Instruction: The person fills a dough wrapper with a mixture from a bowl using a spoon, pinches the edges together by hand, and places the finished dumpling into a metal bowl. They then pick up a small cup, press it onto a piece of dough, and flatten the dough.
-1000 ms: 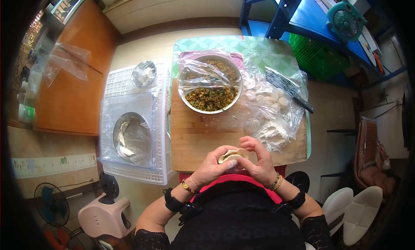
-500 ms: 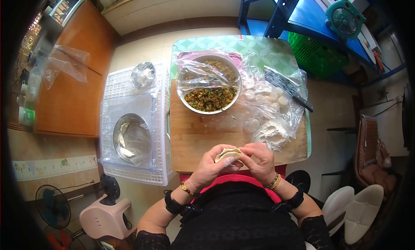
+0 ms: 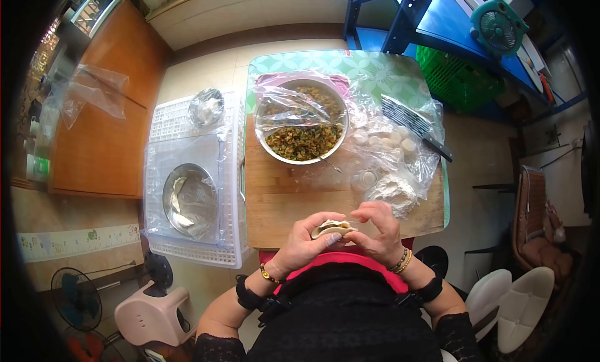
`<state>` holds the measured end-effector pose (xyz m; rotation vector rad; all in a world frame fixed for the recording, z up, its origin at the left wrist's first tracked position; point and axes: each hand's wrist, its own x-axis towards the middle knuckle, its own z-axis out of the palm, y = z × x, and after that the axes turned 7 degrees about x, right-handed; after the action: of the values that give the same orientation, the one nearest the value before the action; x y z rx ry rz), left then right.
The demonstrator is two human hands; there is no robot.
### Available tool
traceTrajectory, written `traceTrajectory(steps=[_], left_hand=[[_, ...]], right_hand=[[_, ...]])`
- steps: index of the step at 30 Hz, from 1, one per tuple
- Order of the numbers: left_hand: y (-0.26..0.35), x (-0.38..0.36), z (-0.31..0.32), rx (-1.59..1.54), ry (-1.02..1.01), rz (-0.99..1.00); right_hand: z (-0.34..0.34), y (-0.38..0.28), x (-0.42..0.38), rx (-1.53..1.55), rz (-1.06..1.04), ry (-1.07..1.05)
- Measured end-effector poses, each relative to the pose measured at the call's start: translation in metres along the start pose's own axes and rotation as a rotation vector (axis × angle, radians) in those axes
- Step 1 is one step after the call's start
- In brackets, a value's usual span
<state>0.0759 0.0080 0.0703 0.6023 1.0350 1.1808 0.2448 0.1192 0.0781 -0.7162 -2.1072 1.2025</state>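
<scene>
A pale folded dumpling sits between both hands over the near edge of the wooden board. My left hand cups it from below and the left. My right hand pinches its right end with thumb and fingertips, the other fingers spread. Behind them stands a metal bowl of chopped green-brown filling, partly covered with clear film. A heap of flour and several small dough pieces lie on plastic sheet to the right.
A white plastic crate at the left carries a metal bowl with dumplings and a smaller covered bowl. A dark cleaver lies at the board's far right. A wooden counter, stool and fan are further left.
The dumpling has been folded flatter and turned slightly. My right fingers have shifted along its edge and spread out; both hands stay over the board's near edge.
</scene>
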Motion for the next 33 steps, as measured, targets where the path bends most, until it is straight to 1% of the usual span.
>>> traceTrajectory(steps=[4,8,10,11,14,17,20,22,24,26,28,29,30,31,32,33], left_hand=[[0.003,0.0,0.003,0.109,-0.009,0.032],[0.0,0.0,0.001,0.201,-0.017,0.072],[-0.002,0.001,-0.002,0.252,-0.021,0.085],[-0.003,0.001,-0.003,0.303,-0.025,0.099],[-0.004,0.002,-0.004,0.318,-0.03,0.078],[-0.001,0.003,-0.006,0.401,-0.067,0.088],[-0.001,0.005,-0.006,0.416,-0.108,0.094],[-0.003,0.006,-0.003,0.408,-0.101,0.112],[-0.003,0.006,-0.003,0.399,-0.092,0.13],[-0.001,0.006,-0.004,0.386,-0.111,0.046],[-0.002,0.006,-0.004,0.383,-0.125,0.068],[-0.002,0.007,-0.004,0.381,-0.141,0.09],[-0.002,0.007,-0.003,0.382,-0.141,0.089],[0.0,0.006,0.0,0.272,-0.125,0.101],[0.0,0.006,0.002,0.162,-0.107,0.113],[0.0,0.006,0.001,0.162,-0.108,0.112]], right_hand=[[0.0,0.006,0.001,-0.043,-0.091,-0.051],[0.002,0.011,-0.002,-0.002,-0.118,-0.065],[0.001,0.008,0.0,-0.047,-0.205,-0.105],[0.0,0.009,-0.001,-0.047,-0.204,-0.105],[-0.001,0.01,-0.001,-0.076,-0.228,-0.123],[-0.006,-0.002,0.006,-0.1,-0.188,-0.12],[-0.01,-0.003,0.01,-0.118,-0.223,-0.165],[-0.01,0.0,0.01,-0.097,-0.255,-0.23],[-0.009,0.001,0.01,-0.104,-0.257,-0.231],[-0.006,0.002,0.008,-0.11,-0.26,-0.233],[-0.002,0.004,0.003,-0.104,-0.267,-0.162],[0.0,0.003,0.002,-0.104,-0.267,-0.162],[0.002,0.003,0.001,-0.073,-0.263,-0.103],[0.003,0.003,0.001,-0.043,-0.259,-0.044],[0.004,0.004,0.0,-0.043,-0.258,-0.044],[0.004,0.006,-0.001,-0.027,-0.245,-0.047]])
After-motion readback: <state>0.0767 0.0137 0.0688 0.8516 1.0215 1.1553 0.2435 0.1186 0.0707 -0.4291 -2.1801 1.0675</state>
